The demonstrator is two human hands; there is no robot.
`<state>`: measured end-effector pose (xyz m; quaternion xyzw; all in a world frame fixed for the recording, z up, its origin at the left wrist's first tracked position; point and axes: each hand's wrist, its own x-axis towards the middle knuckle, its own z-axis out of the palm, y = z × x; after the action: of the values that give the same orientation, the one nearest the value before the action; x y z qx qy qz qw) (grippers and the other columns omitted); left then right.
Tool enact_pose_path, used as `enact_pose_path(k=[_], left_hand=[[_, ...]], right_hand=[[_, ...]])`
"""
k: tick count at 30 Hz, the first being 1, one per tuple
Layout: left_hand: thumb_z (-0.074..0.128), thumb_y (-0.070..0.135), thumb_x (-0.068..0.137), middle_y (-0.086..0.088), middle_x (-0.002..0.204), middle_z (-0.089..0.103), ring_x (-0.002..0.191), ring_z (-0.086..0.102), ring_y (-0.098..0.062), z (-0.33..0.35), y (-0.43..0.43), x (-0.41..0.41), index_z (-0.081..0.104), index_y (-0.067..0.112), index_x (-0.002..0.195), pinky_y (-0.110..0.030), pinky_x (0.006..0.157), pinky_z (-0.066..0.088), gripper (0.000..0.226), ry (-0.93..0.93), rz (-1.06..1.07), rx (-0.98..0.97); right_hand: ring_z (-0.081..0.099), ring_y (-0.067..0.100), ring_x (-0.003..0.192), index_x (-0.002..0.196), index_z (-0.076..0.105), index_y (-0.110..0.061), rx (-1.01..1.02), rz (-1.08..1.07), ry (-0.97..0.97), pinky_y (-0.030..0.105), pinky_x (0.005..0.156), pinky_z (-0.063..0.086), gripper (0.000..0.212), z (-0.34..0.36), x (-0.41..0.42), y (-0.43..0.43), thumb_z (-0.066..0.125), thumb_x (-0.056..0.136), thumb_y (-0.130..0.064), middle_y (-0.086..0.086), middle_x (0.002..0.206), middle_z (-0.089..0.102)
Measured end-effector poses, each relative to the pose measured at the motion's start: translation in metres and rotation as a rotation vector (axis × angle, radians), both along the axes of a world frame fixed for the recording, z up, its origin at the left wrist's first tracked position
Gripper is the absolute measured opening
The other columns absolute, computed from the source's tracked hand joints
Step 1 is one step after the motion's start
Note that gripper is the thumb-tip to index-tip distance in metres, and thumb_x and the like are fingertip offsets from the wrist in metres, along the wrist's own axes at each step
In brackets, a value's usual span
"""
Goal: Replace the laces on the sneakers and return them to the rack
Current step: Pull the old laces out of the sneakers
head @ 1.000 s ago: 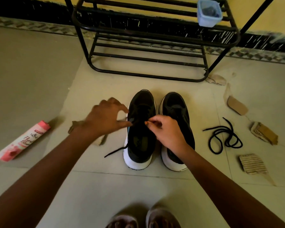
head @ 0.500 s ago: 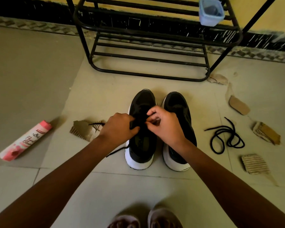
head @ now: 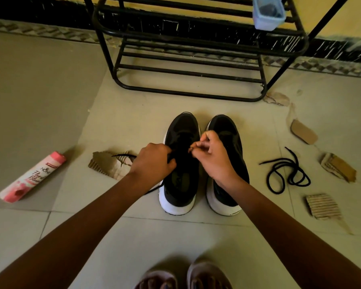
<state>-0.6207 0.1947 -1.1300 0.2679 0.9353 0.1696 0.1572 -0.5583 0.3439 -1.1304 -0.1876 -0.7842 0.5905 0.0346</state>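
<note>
Two sneakers (head: 179, 195) stand side by side before the rack (head: 188, 94), with a tub (head: 268, 13) on its shelf. The left hand (head: 152, 163) and right hand (head: 213, 157) sit over the left one, its lace (head: 121, 156) trailing left onto a scrap (head: 104, 164). Further left lies a can (head: 32, 177) – to the right, a loose lace (head: 283, 163) among scraps (head: 323, 206).

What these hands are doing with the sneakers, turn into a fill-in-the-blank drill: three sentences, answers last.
The left hand and right hand hold a lace at the ____ sneaker.
A spare lace lies coiled on the floor to the ____ of both sneakers.
A blue container sits on the black ____.
Missing: left; right; rack.
</note>
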Motion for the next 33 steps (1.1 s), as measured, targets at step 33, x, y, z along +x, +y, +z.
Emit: enact_pose_path(k=[33], left_hand=[[0.051,0.032,0.090,-0.009,0.087,0.066,0.077,0.060,-0.024,-0.002,0.001,0.013,0.064,0.010,0.103,-0.033,0.067,0.050,0.028,-0.034,0.025,-0.037]], right_hand=[[0.034,0.002,0.037,0.072,0.053,-0.020,0.051,-0.464,0.022,0.014,0.037,0.027,0.029,0.050,0.007,0.073,0.070,0.081,-0.042,-0.008,0.055,0.046]])
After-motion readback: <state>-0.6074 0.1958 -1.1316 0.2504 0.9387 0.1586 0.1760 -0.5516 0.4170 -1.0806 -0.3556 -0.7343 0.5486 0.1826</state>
